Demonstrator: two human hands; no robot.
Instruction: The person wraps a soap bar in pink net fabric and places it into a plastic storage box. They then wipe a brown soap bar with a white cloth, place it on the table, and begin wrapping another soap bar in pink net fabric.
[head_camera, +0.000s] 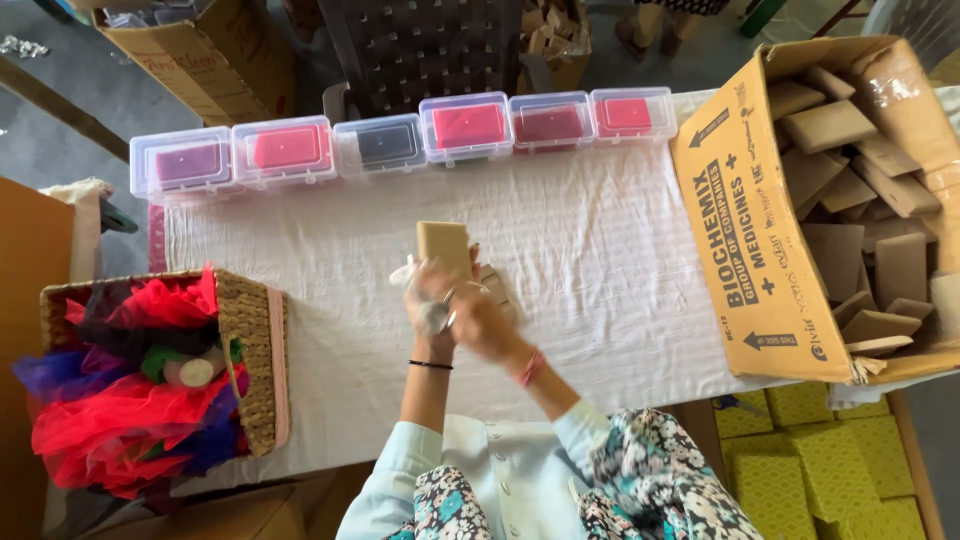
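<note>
A person stands at a table covered with a white cloth (600, 250), seen from above. Both hands meet near the middle of the table. The left hand (432, 300) and the right hand (482, 318) are pressed close together around a small tan rectangular block (443, 246), which sticks up past the fingertips on the far side. Both hands are closed on it, though motion blur hides exactly how the fingers sit. A scrap of white material (402, 272) shows at the left hand's edge — what it is cannot be told.

Along the far edge runs a row of six clear plastic boxes (400, 140) holding pink, red, purple and dark pads. At the right, an open cardboard carton (745, 210) lies on its side, full of similar tan blocks (850, 200). At the near left, a woven basket (255, 350) holds bright red, purple and green netting (130, 400).

To handle the block well, a firm hold on its lower half with both hands seems wise — keeping it over the cloth, so a slip lands softly.
</note>
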